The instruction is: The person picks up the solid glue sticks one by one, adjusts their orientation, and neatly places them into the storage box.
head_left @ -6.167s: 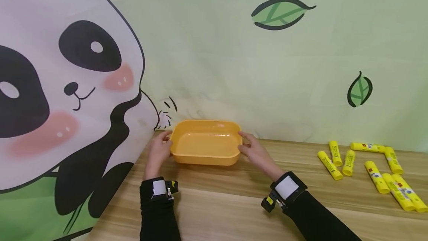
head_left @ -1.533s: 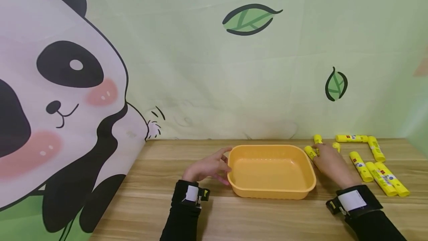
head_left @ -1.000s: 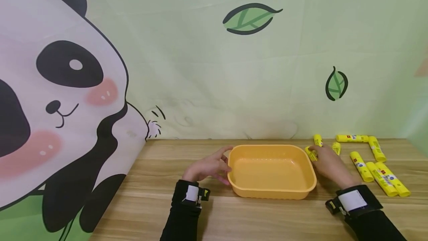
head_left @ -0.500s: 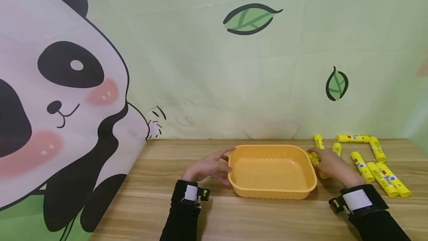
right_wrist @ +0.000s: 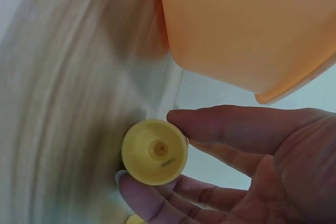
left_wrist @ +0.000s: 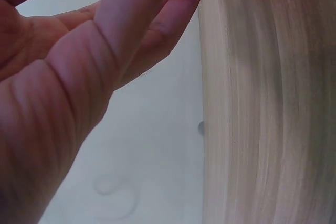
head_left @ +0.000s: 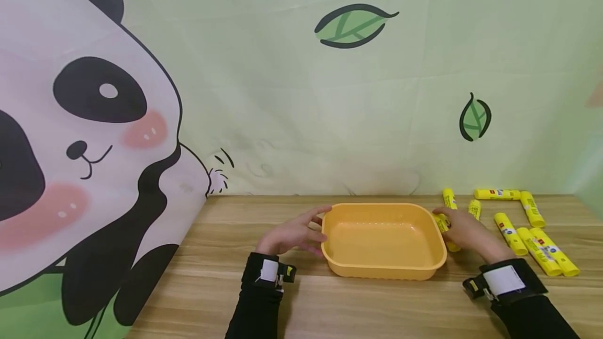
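In the right hand [head_left: 471, 230], a yellow tube [right_wrist: 154, 153] is being pinched between thumb and fingers. It is being held just right of the orange tray [head_left: 383, 267], its near end apart from the tray's wall, its long axis running front to back and slanting slightly leftward at the far end. The tray's left side is being touched by the left hand [head_left: 293, 234], fingers loosely extended, well apart from the tube.

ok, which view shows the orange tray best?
Head: the orange tray shows nearly whole, rim and inside. Right wrist catches only part of its outside and rim, cut off by the frame; left wrist just a sliver at the top, partly behind the left hand.
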Action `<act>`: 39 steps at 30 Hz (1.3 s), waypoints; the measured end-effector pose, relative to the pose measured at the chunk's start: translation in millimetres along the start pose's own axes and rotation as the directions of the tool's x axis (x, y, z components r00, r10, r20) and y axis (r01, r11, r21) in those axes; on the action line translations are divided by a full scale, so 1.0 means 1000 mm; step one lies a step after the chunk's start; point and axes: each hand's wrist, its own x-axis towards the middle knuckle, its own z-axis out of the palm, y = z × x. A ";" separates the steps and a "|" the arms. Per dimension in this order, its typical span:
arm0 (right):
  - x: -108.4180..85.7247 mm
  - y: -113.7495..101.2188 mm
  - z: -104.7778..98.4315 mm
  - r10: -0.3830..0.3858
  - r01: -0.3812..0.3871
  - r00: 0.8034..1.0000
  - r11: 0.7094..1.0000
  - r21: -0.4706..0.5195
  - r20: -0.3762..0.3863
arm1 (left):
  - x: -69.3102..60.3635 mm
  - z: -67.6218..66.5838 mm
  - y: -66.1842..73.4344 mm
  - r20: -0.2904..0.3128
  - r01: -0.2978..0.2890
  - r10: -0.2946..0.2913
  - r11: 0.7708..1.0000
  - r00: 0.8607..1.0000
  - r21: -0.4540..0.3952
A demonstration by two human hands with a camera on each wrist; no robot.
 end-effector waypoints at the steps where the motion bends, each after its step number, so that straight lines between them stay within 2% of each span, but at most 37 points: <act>1: 0.000 0.000 -0.001 -0.002 0.002 1.000 1.000 0.001 0.002 | 0.000 0.000 0.000 0.002 -0.002 0.002 1.000 1.000 0.000; 10: 0.000 0.003 -0.002 -0.047 0.047 0.999 0.999 0.012 -0.004 | 0.002 -0.001 0.000 0.007 -0.015 0.015 1.000 1.000 -0.003; 17: -0.005 -0.001 -0.011 -0.055 0.056 0.998 0.996 0.075 -0.018 | 0.002 -0.002 -0.001 0.011 -0.014 0.014 1.000 1.000 -0.001; 29: -0.017 -0.023 -0.032 -0.069 0.072 0.996 0.996 0.055 -0.053 | 0.003 -0.003 -0.002 0.008 -0.023 0.023 1.000 1.000 0.019; 39: -0.030 -0.048 -0.039 -0.097 0.103 0.992 0.992 0.066 -0.083 | 0.003 -0.003 -0.004 0.009 -0.026 0.026 1.000 1.000 0.007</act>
